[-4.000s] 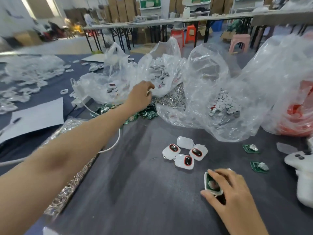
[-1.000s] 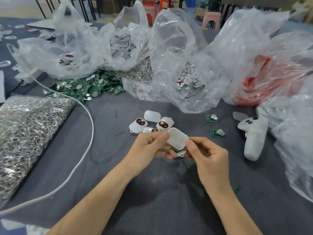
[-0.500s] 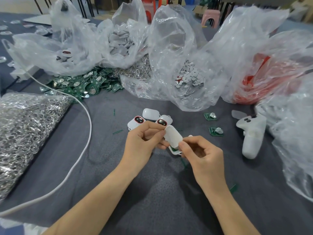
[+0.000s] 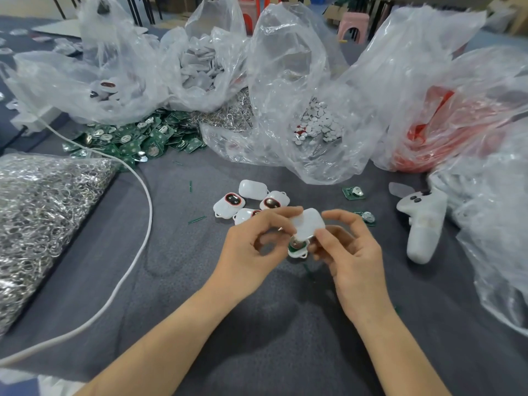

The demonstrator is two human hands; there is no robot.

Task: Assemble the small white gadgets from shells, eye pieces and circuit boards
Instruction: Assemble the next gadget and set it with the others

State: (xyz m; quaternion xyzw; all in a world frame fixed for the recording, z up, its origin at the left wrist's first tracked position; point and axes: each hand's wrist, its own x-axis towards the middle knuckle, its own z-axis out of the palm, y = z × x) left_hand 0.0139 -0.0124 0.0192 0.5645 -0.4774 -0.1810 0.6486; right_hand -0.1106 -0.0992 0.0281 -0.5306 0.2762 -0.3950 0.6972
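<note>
— So, how much open room is there on the near side?
— Plenty. The grey tabletop (image 4: 257, 324) is bare from its front edge up to the white shell (image 4: 310, 224); only the two forearms cross it.
— And the hands?
— The left hand (image 4: 251, 247) is narrowly curled. Its thumb and forefinger close on the base half (image 4: 297, 248), whose green board shows just under the white shell. Its fingertips are blurred, so I cannot tell the exact contact. The right hand (image 4: 351, 252) pinches the white shell between thumb and forefinger, with the other fingers loosely spread. The shell sits tilted over the base half.
— What hems it in sideways?
— Left of the white shell, well apart, a white cable (image 4: 143, 224) curves past a bag of metal rings (image 4: 43, 218). Right of it, near, lies a white handheld tool (image 4: 423, 224).
— Beyond it?
— Just behind the white shell are four clustered gadgets (image 4: 251, 200), and two loose circuit boards (image 4: 353, 192) lie behind and to the right. Farther behind, a heap of green boards (image 4: 137, 138) and clear plastic bags (image 4: 300, 95) wall off the far side, with a red bag (image 4: 445, 127) behind-right.
</note>
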